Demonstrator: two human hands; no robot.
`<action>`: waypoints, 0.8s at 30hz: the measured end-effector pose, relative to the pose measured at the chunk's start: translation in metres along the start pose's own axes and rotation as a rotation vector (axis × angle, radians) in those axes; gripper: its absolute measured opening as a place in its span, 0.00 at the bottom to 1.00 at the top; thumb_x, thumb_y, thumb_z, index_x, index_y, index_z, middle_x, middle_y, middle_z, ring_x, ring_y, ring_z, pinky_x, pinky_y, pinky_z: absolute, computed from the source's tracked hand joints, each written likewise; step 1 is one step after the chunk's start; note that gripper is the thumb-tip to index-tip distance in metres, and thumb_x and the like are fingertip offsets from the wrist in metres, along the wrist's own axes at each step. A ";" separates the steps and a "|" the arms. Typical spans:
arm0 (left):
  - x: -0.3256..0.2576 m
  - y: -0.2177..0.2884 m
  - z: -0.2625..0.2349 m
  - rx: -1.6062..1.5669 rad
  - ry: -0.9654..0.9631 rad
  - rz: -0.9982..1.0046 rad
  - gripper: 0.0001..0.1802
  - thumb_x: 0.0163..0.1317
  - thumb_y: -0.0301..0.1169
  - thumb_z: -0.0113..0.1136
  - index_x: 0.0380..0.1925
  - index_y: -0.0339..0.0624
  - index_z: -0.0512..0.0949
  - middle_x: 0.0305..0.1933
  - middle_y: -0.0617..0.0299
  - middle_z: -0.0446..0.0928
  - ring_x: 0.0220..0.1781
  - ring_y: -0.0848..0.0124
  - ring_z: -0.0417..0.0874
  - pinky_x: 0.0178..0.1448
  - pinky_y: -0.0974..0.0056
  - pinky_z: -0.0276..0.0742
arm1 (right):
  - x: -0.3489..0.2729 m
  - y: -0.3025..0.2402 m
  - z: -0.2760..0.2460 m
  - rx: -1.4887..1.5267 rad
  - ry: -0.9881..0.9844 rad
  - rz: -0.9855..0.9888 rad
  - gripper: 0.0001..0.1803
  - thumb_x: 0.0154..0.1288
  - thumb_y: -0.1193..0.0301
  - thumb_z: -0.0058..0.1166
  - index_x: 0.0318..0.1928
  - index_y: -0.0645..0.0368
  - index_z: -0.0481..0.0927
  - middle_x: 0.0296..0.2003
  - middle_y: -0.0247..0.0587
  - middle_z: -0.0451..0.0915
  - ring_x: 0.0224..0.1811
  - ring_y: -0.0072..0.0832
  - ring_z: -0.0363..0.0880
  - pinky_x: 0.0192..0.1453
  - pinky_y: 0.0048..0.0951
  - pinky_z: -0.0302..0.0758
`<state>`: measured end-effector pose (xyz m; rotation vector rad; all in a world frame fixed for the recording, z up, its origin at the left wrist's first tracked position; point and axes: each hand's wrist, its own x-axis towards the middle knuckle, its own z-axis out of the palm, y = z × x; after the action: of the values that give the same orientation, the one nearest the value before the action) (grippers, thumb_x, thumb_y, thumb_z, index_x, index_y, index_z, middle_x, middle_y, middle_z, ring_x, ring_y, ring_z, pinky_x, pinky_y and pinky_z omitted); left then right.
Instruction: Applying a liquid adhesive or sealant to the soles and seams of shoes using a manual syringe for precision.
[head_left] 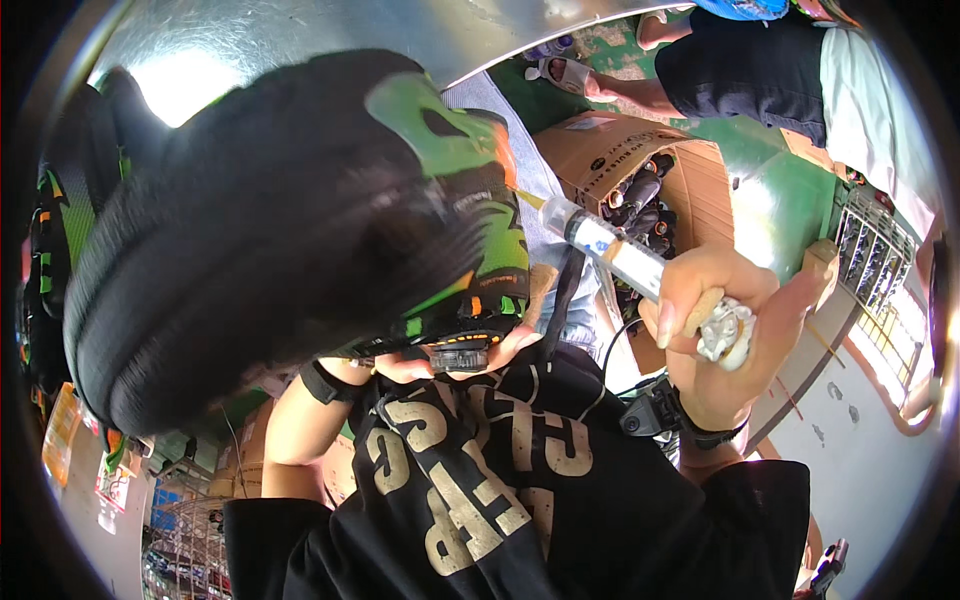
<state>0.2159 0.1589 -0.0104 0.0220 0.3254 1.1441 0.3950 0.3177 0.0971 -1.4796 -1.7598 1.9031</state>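
A large black shoe (250, 230) with green and orange panels fills the left and middle of the head view, blurred by closeness or motion. My left hand (405, 368) grips it from below; most of its fingers are hidden behind the shoe. A round black dial (460, 358) sits on the shoe's edge beside that hand. My right hand (735, 310) is closed around a clear syringe (610, 248) with a yellowish tip. White material is smeared over the plunger end. The syringe tip points at the orange edge of the shoe and appears to touch or nearly touch it.
A cardboard box (685, 165) holding several dark items stands beyond the syringe. Another person (745, 75) is at the upper right on the green floor. A shiny metal surface (330, 25) spans the top. More black-and-green shoes (75, 215) are at the left edge.
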 end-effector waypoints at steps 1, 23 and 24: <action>-0.001 -0.002 0.002 0.010 -0.002 -0.009 0.39 0.61 0.56 0.47 0.63 0.37 0.64 0.59 0.64 0.69 0.59 0.73 0.69 0.62 0.60 0.60 | 0.000 0.001 -0.002 0.039 -0.008 -0.018 0.55 0.62 0.29 0.07 0.25 0.65 0.79 0.22 0.40 0.78 0.23 0.25 0.73 0.30 0.24 0.67; -0.020 0.011 0.052 0.904 0.334 0.360 0.37 0.58 0.48 0.55 0.62 0.34 0.65 0.55 0.55 0.69 0.54 0.65 0.71 0.58 0.63 0.67 | -0.011 0.007 -0.005 0.361 0.085 -0.348 0.42 0.67 0.33 0.19 0.19 0.58 0.66 0.10 0.30 0.60 0.08 0.21 0.52 0.15 0.23 0.50; -0.020 0.011 0.053 0.968 0.345 0.394 0.37 0.58 0.47 0.56 0.62 0.34 0.65 0.55 0.55 0.69 0.55 0.64 0.71 0.59 0.62 0.67 | -0.012 0.007 -0.005 0.363 0.087 -0.357 0.42 0.67 0.33 0.19 0.19 0.58 0.66 0.10 0.30 0.61 0.08 0.21 0.52 0.15 0.23 0.50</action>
<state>0.2128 0.1538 0.0468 0.7731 1.1997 1.2776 0.4079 0.3107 0.0987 -1.0266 -1.4268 1.8163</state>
